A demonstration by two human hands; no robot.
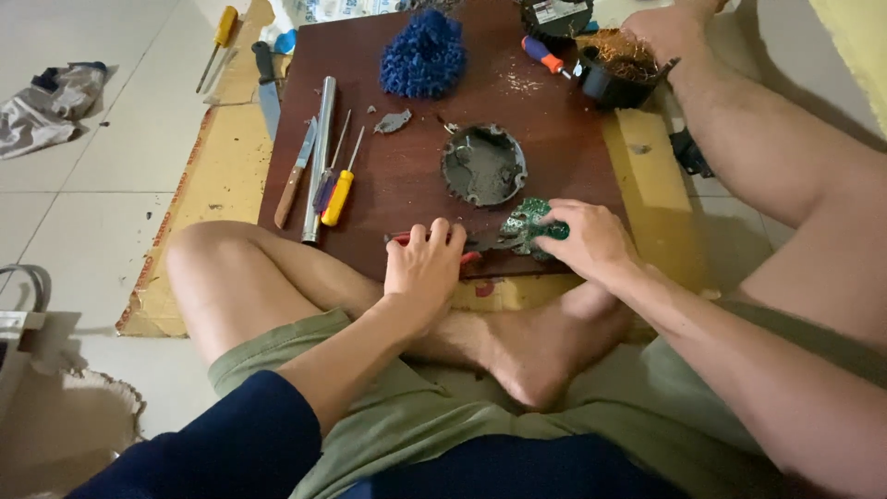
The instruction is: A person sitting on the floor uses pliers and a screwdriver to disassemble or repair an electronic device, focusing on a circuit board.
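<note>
Seated worker at a dark wooden board (554,129). Left hand (423,268), fingers curled, grips red-handled pliers (467,249) lying crosswise along the board's near edge, nose pointing right. Right hand (587,242) pinches a green circuit board (525,225) at the pliers' tip, touching it. Beyond: round grey housing (483,164), yellow-handled screwdriver (337,196), steel tube (320,152), blue mop head (424,54).

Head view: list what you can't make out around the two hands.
- Red-handled tool: handles covered by the left hand; its kind unclear.
- Green circuit board: partly covered by the right hand.
- Black round part: cut off by the top edge.
- Grey round housing: contents too small.
</note>
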